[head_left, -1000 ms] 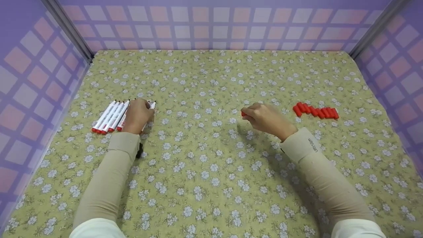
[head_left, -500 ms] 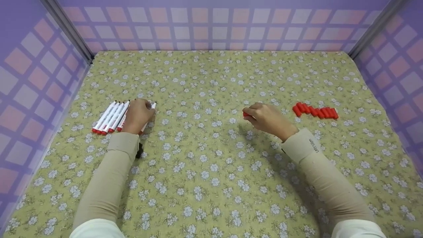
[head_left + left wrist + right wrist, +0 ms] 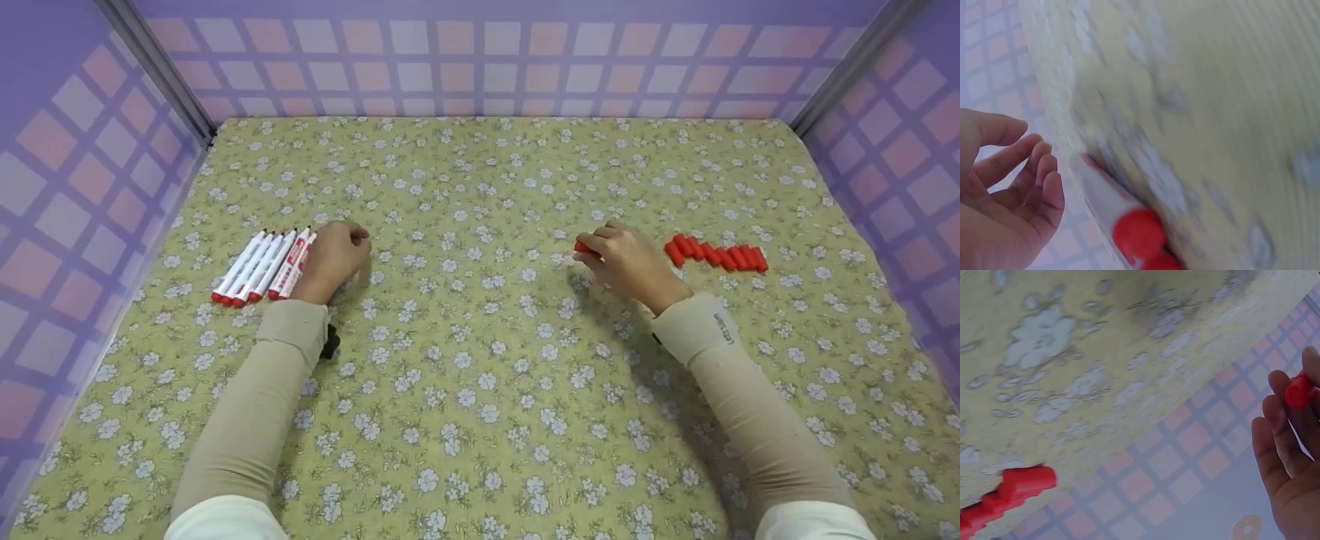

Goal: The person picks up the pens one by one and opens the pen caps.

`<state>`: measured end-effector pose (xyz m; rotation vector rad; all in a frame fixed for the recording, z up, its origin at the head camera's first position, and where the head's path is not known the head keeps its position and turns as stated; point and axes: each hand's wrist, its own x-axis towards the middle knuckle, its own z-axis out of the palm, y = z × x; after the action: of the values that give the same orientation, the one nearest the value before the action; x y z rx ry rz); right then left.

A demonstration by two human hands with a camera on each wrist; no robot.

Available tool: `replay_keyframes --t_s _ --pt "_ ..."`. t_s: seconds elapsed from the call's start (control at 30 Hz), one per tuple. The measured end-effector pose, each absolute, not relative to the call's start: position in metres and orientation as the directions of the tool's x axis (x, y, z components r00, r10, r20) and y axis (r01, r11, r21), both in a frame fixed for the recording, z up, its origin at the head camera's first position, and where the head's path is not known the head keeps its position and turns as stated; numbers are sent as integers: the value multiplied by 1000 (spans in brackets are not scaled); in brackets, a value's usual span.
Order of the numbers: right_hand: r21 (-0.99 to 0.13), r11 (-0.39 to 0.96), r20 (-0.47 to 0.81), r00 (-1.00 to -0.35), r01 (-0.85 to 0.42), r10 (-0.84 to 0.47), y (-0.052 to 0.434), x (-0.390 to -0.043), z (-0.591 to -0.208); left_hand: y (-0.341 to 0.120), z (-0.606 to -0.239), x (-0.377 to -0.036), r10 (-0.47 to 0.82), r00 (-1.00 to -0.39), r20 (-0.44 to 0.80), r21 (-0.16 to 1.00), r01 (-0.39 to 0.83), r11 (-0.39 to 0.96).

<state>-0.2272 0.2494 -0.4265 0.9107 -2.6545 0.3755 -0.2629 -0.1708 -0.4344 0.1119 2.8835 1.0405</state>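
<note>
Head view: the right hand (image 3: 634, 262) pinches a red cap (image 3: 583, 247) at its fingertips, just left of the row of red caps (image 3: 716, 253) near the cloth's (image 3: 480, 360) right edge. The left hand (image 3: 334, 255), fingers loosely curled and empty, rests beside the markers (image 3: 262, 266) near the left edge.

the right sleeve (image 3: 720, 330) carries a small dark print near the cuff, too small to read. the markers (image 3: 262, 264) show red label bands, their lettering too blurred to read.
</note>
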Motion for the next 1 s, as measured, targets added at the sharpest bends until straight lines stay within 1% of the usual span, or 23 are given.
replay_keyframes --t_s 0.1,0.2,0.33,0.4,0.47,0.6,0.73,0.8,0.9,1.0 --pt "-195 803 357 -803 -563 -477 259 -229 -429 -162 -434 -261 149 -987 -57 677 71 732" --pt "-238 834 367 -841 -498 -398 268 -231 -431 -152 -433 -258 197 -978 -66 718 90 690" --pt "-242 872 401 -862 -425 -309 283 -235 -435 -137 -433 -255 229 -966 -121 774 53 631" --pt "-257 887 394 -880 -384 -267 291 -237 -437 -129 -434 -254 240 -959 -151 787 30 616" --pt "-285 895 370 -900 -344 -228 299 -238 -438 -121 -434 -252 254 -949 -187 806 0 592" --pt "-373 891 299 -943 -259 -149 314 -240 -440 -106 -435 -247 299 -931 -210 837 -14 547" --pt "-448 871 257 -962 -202 -90 330 -239 -438 -90 -437 -241 333 -914 -233 858 -31 513" --pt "-471 863 245 -967 -181 -69 339 -239 -436 -82 -439 -239 355 -907 -225 855 -9 518" --pt "-518 847 175 -984 -117 -29 352 -238 -432 -73 -439 -236 395 -896 -205 857 31 515" --pt "-533 845 99 -995 -37 19 364 -239 -430 -65 -440 -231 425 -885 -191 868 49 494"
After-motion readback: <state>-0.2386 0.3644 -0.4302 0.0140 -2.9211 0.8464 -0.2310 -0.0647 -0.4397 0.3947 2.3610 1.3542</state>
